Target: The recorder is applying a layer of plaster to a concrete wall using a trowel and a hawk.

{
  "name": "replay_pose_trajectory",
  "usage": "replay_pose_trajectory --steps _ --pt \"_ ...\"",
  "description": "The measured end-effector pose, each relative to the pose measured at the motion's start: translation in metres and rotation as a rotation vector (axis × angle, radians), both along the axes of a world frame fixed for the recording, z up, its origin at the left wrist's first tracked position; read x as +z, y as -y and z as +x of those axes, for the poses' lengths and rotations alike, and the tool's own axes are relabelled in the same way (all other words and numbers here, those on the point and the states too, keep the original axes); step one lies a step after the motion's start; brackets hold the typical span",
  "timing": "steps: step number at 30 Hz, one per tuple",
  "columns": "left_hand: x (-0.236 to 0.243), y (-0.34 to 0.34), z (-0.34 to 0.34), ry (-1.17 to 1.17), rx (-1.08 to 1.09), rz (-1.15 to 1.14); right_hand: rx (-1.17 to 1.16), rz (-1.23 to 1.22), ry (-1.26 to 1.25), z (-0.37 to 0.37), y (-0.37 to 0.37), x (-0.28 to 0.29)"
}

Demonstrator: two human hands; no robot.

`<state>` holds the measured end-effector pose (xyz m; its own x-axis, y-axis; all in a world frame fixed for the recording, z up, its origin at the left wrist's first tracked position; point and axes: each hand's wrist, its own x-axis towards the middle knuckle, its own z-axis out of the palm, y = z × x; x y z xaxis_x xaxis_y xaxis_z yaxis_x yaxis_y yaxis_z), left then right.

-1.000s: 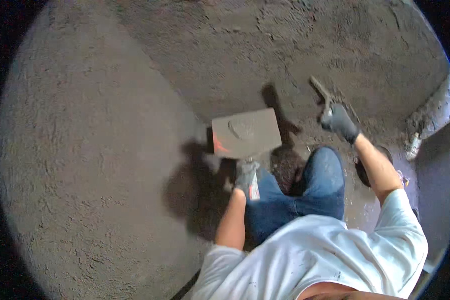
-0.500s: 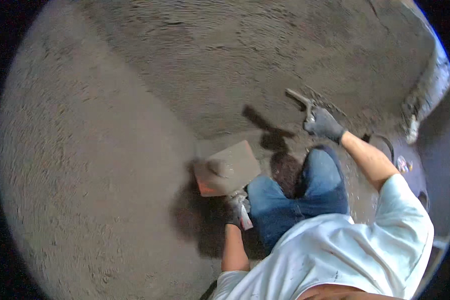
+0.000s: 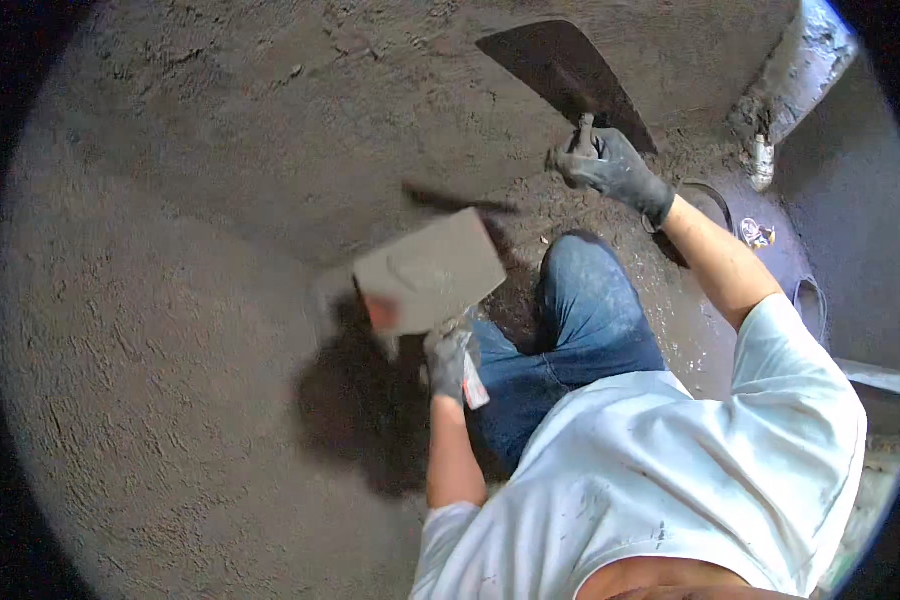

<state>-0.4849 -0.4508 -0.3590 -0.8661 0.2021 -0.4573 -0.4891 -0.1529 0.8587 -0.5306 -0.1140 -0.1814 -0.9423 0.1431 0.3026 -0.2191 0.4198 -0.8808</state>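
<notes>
My gloved left hand (image 3: pixel 450 362) is closed on the handle of a flat, rectangular plasterer's hawk (image 3: pixel 432 272). Its pale grey face has a smear of wet mortar and a reddish patch at one corner; the white and red handle end shows beside my palm. Up and to the right, my gloved right hand (image 3: pixel 618 172) grips a plastering trowel (image 3: pixel 560 70). The trowel's dark, broad blade, wide at one end, is turned toward the view, close to the grey mortar-coated wall (image 3: pixel 370 110). I cannot tell whether it touches the wall.
Rough mortar also coats the surface on the left (image 3: pixel 150 390). My jeans-clad legs (image 3: pixel 600 310) are bent below the hawk. At the right stand a splattered pale pipe or post (image 3: pixel 805 75) with a short white pipe end (image 3: pixel 762 165), a dark cable loop (image 3: pixel 712 200) and a crumpled wrapper (image 3: pixel 757 233).
The trowel has turned from nearly edge-on to showing its broad blade, and my right hand has risen. My left hand and the hawk sit higher and farther left; the view has shifted too.
</notes>
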Motion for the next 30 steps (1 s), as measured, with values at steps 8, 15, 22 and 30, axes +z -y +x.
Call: replay_pose_trajectory --steps 8,15,22,30 --pt "-0.019 -0.04 -0.025 0.132 -0.113 0.096 0.028 0.893 0.256 0.01 0.014 -0.038" --pt "-0.02 -0.037 -0.037 0.078 -0.104 0.127 -0.152 0.395 0.43 0.027 -0.045 -0.072" --pt "-0.029 -0.062 -0.056 -0.171 -0.238 0.008 -0.336 -0.083 0.806 0.131 -0.079 -0.139" --pt "-0.119 -0.173 -0.115 -1.068 -1.183 -0.583 -0.507 0.276 1.106 0.275 -0.15 -0.142"
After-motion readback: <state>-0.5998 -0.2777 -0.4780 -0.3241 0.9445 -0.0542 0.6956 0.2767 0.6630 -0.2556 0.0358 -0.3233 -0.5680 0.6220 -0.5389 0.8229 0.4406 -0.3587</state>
